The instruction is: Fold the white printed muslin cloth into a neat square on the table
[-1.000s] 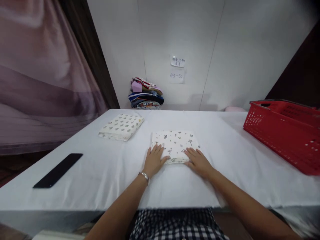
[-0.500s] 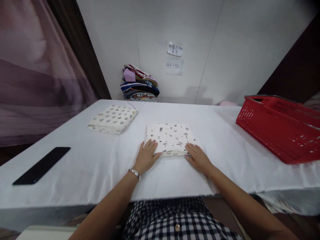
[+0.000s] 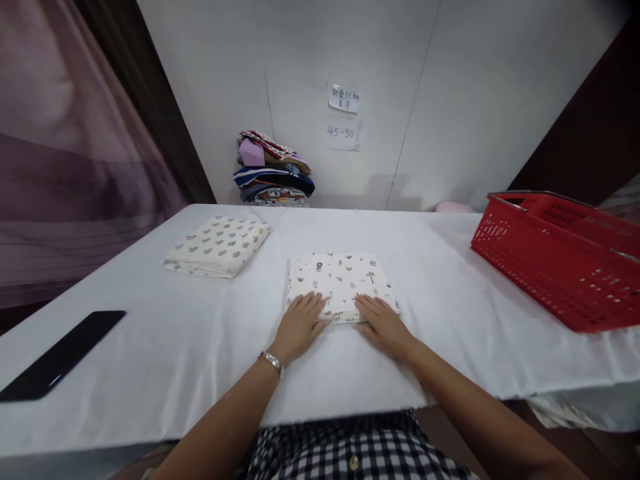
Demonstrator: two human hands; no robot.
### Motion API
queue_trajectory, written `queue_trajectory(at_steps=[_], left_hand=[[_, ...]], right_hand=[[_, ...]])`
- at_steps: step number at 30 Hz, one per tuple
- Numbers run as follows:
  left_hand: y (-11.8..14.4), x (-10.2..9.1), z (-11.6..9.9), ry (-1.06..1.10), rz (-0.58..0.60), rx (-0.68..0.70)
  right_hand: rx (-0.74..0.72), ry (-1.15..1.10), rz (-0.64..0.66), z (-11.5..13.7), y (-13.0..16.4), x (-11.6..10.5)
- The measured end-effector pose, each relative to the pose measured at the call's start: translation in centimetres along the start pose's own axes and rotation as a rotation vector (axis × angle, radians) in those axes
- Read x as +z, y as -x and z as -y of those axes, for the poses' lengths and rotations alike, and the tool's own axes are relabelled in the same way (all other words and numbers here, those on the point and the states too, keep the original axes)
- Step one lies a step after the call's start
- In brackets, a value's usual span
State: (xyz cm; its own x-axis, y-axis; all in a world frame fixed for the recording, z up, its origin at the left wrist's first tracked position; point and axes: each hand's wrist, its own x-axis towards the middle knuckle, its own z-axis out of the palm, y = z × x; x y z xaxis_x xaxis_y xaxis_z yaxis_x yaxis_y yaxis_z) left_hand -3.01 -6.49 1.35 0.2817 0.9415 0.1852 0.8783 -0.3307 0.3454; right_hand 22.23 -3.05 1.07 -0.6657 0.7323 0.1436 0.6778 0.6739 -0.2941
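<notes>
Well off to the right of both hands stands a red basket (image 3: 560,257); far left lies a black phone (image 3: 57,355), and beyond the left hand (image 3: 299,325) a second folded cloth (image 3: 217,245). Left hand and right hand (image 3: 383,323) lie flat, fingers spread, pressing the near edge of the folded patterned cloth (image 3: 340,283), gripping nothing.

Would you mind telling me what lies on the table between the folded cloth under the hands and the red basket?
Nothing: in the head view, only bare white tablecloth stretches between the folded cloth and the red basket.
</notes>
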Motion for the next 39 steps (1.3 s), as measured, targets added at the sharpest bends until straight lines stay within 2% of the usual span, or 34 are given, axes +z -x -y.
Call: queue_trajectory(at_steps=[2, 4, 6, 8, 13, 17, 20, 24, 29, 33, 39], left_hand=[[-0.2, -0.4, 0.4, 0.043, -0.033, -0.037], [-0.9, -1.0, 1.1, 0.077, -0.107, -0.098], [-1.9, -1.6, 2.1, 0.088, -0.198, -0.161], [-3.0, -1.7, 3.2, 0.096, -0.229, -0.216], [-4.2, -0.5, 4.7, 0.192, -0.152, -0.308], [-3.8, 0.1, 5.0, 0.268, -0.163, -0.336], [-4.1, -0.3, 5.6, 0.304, -0.203, -0.376], [-6.2, -1.2, 7.2, 0.29, -0.268, -0.513], [-9.6, -2.2, 8.5, 0.293, -0.178, -0.69], [-12.0, -2.1, 9.1, 0.271, -0.145, -0.732], [-13.8, -2.2, 9.9, 0.217, -0.096, -0.675]], right_hand=[[0.028, -0.078, -0.008, -0.4, -0.1, -0.8], [0.07, -0.136, -0.07, -1.4, -0.7, -1.4], [0.131, -0.15, -0.16, -3.0, -1.7, -1.7], [0.217, -0.14, -0.214, -5.0, -3.0, -1.6], [0.407, -0.245, -0.125, -7.8, -4.9, -0.5], [0.453, -0.379, -0.109, -8.1, -4.5, -0.2], [0.478, -0.476, -0.157, -9.0, -4.9, -0.3], [0.526, -0.55, -0.222, -10.9, -7.2, -0.8], [0.637, -0.599, -0.178, -12.5, -10.8, -1.8], [0.68, -0.568, -0.135, -13.4, -12.9, -2.2], [0.651, -0.633, -0.129, -14.5, -14.2, -2.4]])
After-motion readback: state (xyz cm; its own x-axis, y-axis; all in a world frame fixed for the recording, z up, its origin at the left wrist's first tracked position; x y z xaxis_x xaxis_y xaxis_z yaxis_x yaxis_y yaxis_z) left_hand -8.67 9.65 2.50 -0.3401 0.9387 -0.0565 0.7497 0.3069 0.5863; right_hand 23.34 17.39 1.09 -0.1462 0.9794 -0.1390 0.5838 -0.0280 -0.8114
